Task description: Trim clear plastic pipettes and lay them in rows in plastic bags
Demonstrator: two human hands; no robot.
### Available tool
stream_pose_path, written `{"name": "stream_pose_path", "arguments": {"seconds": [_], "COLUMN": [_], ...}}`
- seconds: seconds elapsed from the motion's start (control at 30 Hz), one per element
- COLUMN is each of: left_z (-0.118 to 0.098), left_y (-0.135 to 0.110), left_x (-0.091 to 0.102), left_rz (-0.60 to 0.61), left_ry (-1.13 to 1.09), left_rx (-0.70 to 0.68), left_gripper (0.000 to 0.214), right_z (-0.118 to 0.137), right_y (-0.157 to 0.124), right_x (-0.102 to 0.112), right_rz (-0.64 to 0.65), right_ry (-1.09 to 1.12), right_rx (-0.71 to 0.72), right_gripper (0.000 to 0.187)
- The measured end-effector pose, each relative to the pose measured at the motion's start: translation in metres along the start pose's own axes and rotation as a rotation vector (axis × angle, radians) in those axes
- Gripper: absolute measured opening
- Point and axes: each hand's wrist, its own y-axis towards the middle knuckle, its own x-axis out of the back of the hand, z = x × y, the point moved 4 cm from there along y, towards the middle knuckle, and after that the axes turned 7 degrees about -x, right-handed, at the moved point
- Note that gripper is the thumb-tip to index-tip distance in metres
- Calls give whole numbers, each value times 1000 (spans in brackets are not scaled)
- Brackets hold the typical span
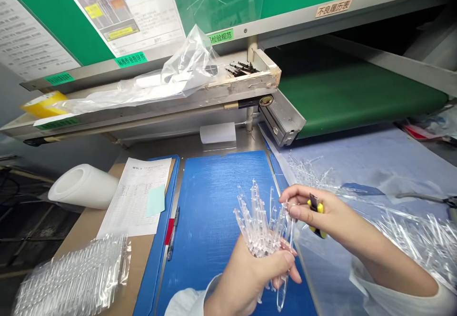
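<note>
Clear plastic sprues (262, 225) bunch in the left hand (246, 271), its fingers curled round them above the blue mat (214, 197). Over that mat, the right hand (321, 211) clasps yellow-handled nippers (316, 216) while its fingertips pinch the bundle's top.

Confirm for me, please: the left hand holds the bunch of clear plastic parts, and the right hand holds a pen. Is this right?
Not quite: the right hand holds a yellow-handled tool, not a pen, as the head view shows. The left hand does hold the bunch of clear plastic parts.

Clear plastic sprues (262, 223) in left hand (246, 278)
</note>
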Motion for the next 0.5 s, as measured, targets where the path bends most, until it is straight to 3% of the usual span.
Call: {"name": "stream_pose_path", "arguments": {"seconds": [0.17,0.3,0.5], "left_z": [1,0,-3], "left_y": [2,4,5], "left_x": [1,8,17], "left_rz": [-25,-112,-122], "left_ry": [16,63,102], "left_rx": [-16,-62,-135], "left_gripper": [31,34,32], "right_z": [-8,-8,-2], "right_y": [-1,-16,-35], "right_x": [-7,-10,-35], "right_rz": [-67,-224,-36], "right_ry": [76,3,-252], "right_rx": [-23,-9,92], "right_gripper": [29,27,31]}}
